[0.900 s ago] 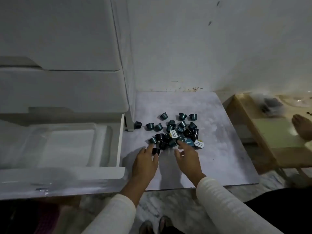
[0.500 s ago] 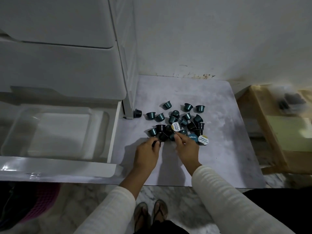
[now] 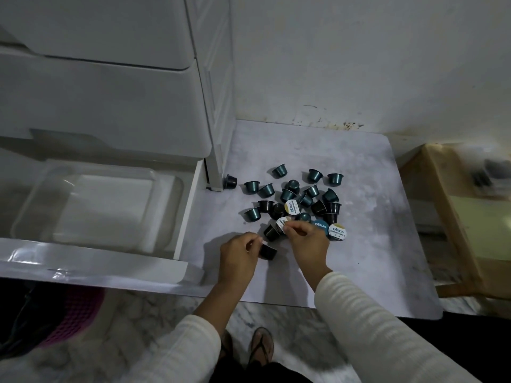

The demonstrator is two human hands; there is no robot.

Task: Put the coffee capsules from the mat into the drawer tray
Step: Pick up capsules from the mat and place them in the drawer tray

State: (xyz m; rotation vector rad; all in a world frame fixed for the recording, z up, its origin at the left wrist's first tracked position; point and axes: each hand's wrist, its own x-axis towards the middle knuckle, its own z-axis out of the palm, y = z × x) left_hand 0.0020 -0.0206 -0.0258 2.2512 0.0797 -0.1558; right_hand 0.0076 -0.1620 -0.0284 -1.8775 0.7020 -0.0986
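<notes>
Several dark teal and black coffee capsules (image 3: pixel 300 199) lie in a loose heap on the pale grey mat (image 3: pixel 373 230). At the heap's near edge, my left hand (image 3: pixel 239 257) pinches a black capsule (image 3: pixel 268 251) by its rim. Just to its right, my right hand (image 3: pixel 307 239) pinches another black capsule (image 3: pixel 273 230) whose white foil lid faces up. A clear plastic tray (image 3: pixel 96 205), with nothing in it, sits inside the open white drawer (image 3: pixel 91 268) left of the mat.
One stray capsule (image 3: pixel 231 181) lies against the foot of the white drawer cabinet (image 3: pixel 215 106). A wooden frame (image 3: pixel 453 217) stands right of the mat. A pink mesh basket (image 3: pixel 74 316) sits below the drawer front, and my sandalled feet (image 3: pixel 261 346) rest on marble floor.
Both hands closed on capsules at the heap's near edge and drew them slightly back toward me. The view tilted further down.
</notes>
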